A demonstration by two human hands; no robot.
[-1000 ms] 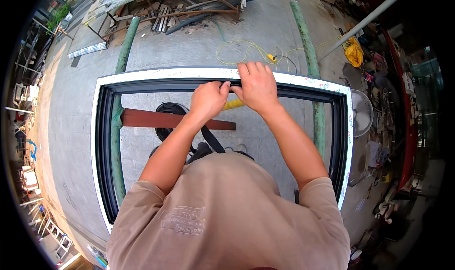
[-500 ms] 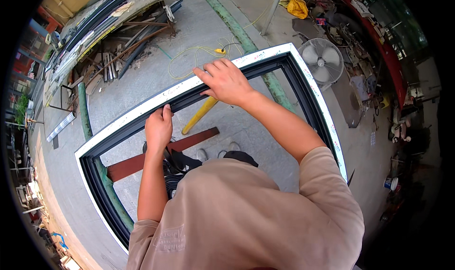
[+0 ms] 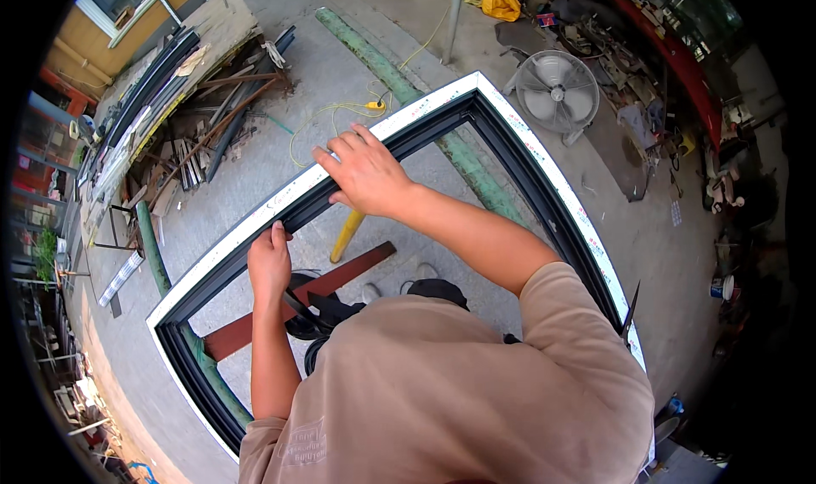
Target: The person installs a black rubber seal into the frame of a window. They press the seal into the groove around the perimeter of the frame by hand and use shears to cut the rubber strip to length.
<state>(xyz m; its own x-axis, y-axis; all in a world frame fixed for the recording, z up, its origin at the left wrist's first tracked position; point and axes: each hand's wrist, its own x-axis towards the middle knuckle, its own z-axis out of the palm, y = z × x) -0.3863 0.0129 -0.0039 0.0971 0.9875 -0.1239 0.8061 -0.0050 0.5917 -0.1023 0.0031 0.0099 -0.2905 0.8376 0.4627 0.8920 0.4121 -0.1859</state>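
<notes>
A large window frame [image 3: 242, 243], black inside with a white, printed-film outer face, surrounds my waist and rests across green beams. My right hand [image 3: 365, 174] lies over its far rail, fingers bent across the white face and thumb toward the inner black channel. To its left, my left hand [image 3: 270, 263] is closed at the inner edge of the same rail, its thumb on the black profile. The fingers under that thumb are mostly hidden. A yellow bar [image 3: 346, 236] and a reddish-brown board [image 3: 357, 267] show through the opening below.
Beyond the frame run a green beam [image 3: 365, 52] and a yellow cord [image 3: 327, 110]. A floor fan [image 3: 557, 91] stands to the right, near heaped scrap. At the far left, a bench [image 3: 223, 16] carries dark profiles. A metal pole [image 3: 454, 21] rises at the back.
The whole view has turned slightly, and the frame appears more steeply tilted. Both hands stay on the far rail, with my right hand now lower and farther left in the picture.
</notes>
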